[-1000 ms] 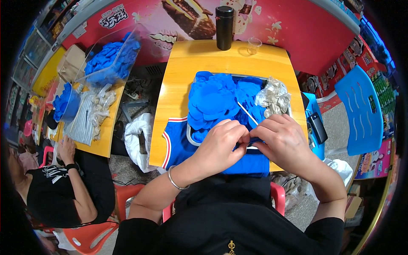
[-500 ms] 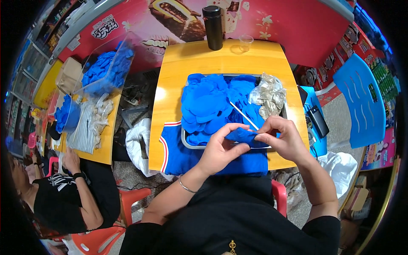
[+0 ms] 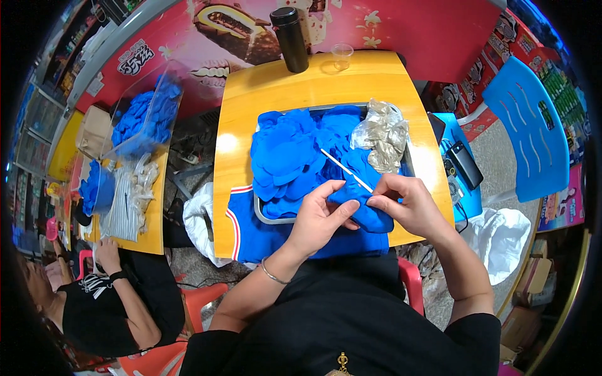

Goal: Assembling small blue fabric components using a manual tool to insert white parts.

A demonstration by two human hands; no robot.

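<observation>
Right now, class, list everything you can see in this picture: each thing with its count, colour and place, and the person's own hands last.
blue fabric pieces: a heap, blue, in the tray
tray: one, grey, on the yellow table
yellow table: one, in front of the person
thin white stick: one, between the hands
crumpled clear bag: one, silvery, tray's right corner
black flask: one, table's far edge
clear cup: one, right of the flask
blue chair: one, far right
co-worker: one, black shirt, lower left
left hand: holds a blue piece
right hand: pinches the stick
</observation>
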